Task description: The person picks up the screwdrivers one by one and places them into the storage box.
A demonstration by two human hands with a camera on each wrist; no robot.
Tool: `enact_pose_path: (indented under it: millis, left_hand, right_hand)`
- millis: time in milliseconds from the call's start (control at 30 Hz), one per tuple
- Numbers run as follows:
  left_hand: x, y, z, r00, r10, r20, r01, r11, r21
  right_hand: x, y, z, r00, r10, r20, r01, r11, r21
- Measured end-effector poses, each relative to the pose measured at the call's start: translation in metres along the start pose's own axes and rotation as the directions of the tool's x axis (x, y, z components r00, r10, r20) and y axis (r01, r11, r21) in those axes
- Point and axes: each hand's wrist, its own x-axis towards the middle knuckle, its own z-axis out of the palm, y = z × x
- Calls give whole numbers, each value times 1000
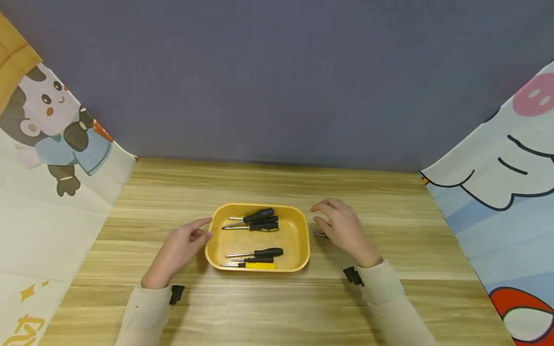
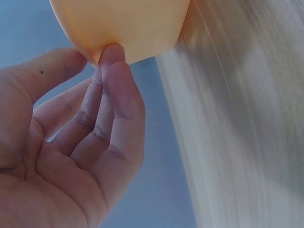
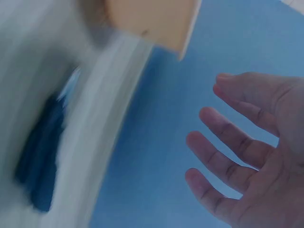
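A yellow plastic tray (image 1: 296,238) stands on the table with several screwdrivers in it. Black-handled ones, among them a screwdriver (image 1: 258,215), lie near its far side. A yellow-handled screwdriver (image 1: 259,265) and two dark ones lie near its front side. At the tray's left end my left hand (image 1: 183,247) pinches the rim; the left wrist view has thumb and fingertips at the tray wall (image 2: 137,28). My right hand (image 1: 342,226) hovers to the right of the tray, fingers spread and holding nothing. Below it lie blurred dark-handled tools (image 3: 42,152) with metal shafts, mostly hidden in the head view.
The wood-grain table (image 1: 259,307) runs back to a grey wall panel (image 1: 277,86). Cartoon-printed sheets stand along the left side (image 1: 65,144) and right side (image 1: 510,168). Black wrist mounts show at both sleeves.
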Motion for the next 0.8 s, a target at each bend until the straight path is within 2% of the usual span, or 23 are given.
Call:
enact_pose_path:
  millis: [167, 400, 800]
  left_hand:
    - [1, 0, -1, 1000, -1, -4, 1, 1000, 6]
    - [0, 1, -2, 1000, 4, -1, -4, 1000, 10]
    - [-1, 1, -2, 1000, 0, 1, 0, 1000, 5]
  right_hand:
    - [-19, 20, -2, 999, 47, -9, -47, 999, 18]
    - [-39, 41, -1, 992, 119, 30, -120, 993, 11]
    - [-59, 68, 9, 984, 167, 54, -168, 986, 12]
